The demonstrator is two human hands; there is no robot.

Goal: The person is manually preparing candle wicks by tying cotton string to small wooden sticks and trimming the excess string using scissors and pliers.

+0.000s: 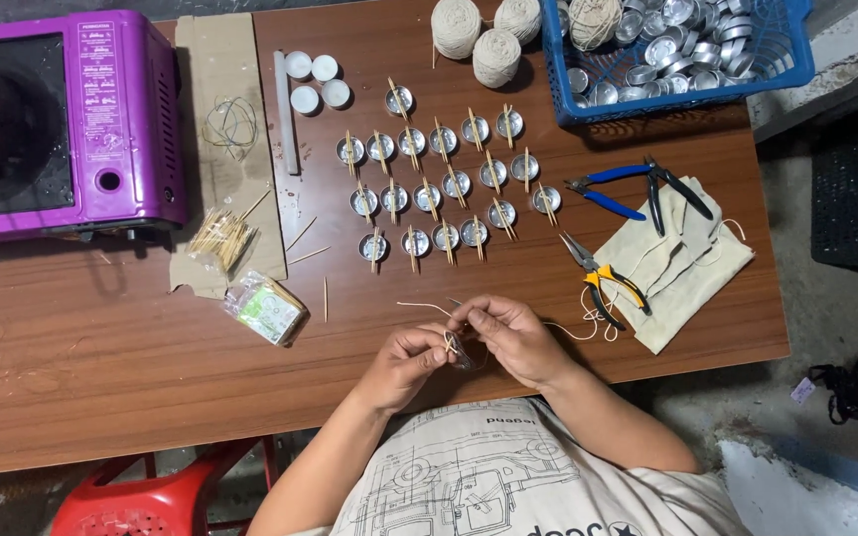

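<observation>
My left hand (pixel 407 363) and my right hand (pixel 511 335) meet at the near edge of the brown table (pixel 101 357). Together they pinch a small metal cup (pixel 465 354) with a thin wooden stick (pixel 448 342) across it. A pale string (pixel 424 307) runs out from between my fingers to the left and another length trails right toward the cloth. Ahead of my hands stand rows of small metal cups with sticks and wicks (pixel 444 184).
A purple stove (pixel 62 124) sits at the far left. Cardboard (pixel 225 109) holds a stick pile (pixel 220 240) and a packet (pixel 265 308). Three white candles (pixel 315 81), twine balls (pixel 494 55), a blue basket of cups (pixel 672 50), blue pliers (pixel 638 189), yellow pliers (pixel 608 283) and a cloth (pixel 682 263) lie around.
</observation>
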